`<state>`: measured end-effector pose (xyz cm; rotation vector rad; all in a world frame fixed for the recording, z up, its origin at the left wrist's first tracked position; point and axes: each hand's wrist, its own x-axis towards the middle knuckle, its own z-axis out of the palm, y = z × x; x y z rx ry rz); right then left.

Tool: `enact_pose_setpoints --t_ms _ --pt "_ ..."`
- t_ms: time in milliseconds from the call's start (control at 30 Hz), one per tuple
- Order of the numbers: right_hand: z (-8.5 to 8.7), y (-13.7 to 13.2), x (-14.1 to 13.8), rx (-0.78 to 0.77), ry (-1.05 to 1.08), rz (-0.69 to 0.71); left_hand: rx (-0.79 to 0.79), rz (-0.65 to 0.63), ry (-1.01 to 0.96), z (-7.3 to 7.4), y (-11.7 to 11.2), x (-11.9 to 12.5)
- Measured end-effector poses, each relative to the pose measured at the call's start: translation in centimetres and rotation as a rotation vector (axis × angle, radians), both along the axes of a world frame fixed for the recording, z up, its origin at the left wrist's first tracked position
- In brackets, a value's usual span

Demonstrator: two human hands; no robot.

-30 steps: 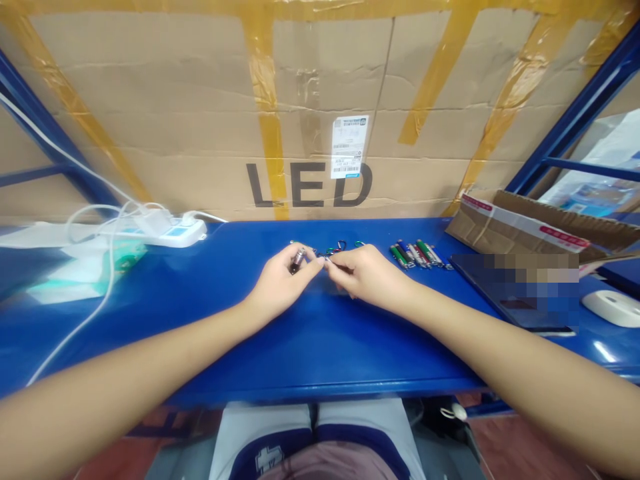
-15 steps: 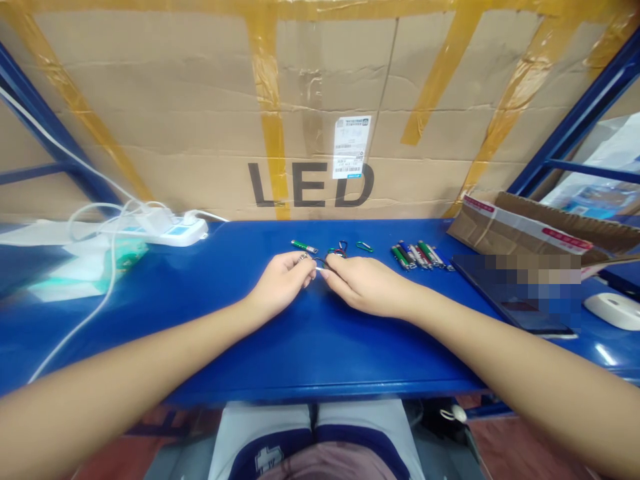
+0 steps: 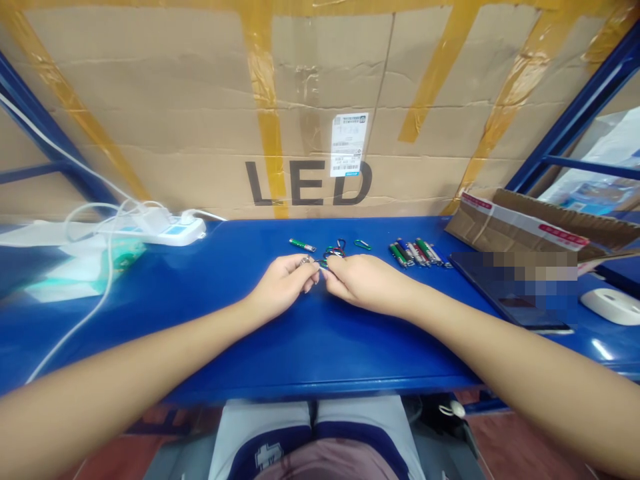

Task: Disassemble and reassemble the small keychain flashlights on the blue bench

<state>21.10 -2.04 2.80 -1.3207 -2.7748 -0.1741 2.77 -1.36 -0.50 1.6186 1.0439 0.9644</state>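
My left hand is closed in a pinch on a small silvery metal piece, mostly covered by the fingers. Close beside it, my right hand is pinched too; a thin pale bit shows at its fingertips, too small to name. Just beyond the right fingers lie several carabiners, partly hidden by that hand. One green carabiner rests apart to their right. Behind my left hand is a green pen-shaped light with a silver end. Several similar lights in green, blue, red and silver lie grouped farther right.
The blue table backs onto a large taped cardboard box. A white power strip with cables and a green-and-white packet are left. Rightward are an open carton, a dark tablet-like device and a white mouse.
The view has shifted slightly. Both hands stay pinched close together, with the right fingertips turned a little; the dark loop between the hands shows less now.
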Motion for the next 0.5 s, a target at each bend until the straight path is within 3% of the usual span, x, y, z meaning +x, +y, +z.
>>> enact_pose_setpoints --t_ms 300,500 --pt "-0.11 0.23 0.03 -0.001 0.079 -0.020 0.075 -0.048 0.068 -0.16 -0.13 -0.01" --pt "-0.24 0.87 0.70 -0.045 0.173 -0.010 -0.061 -0.123 -0.025 0.34 -0.88 0.49"
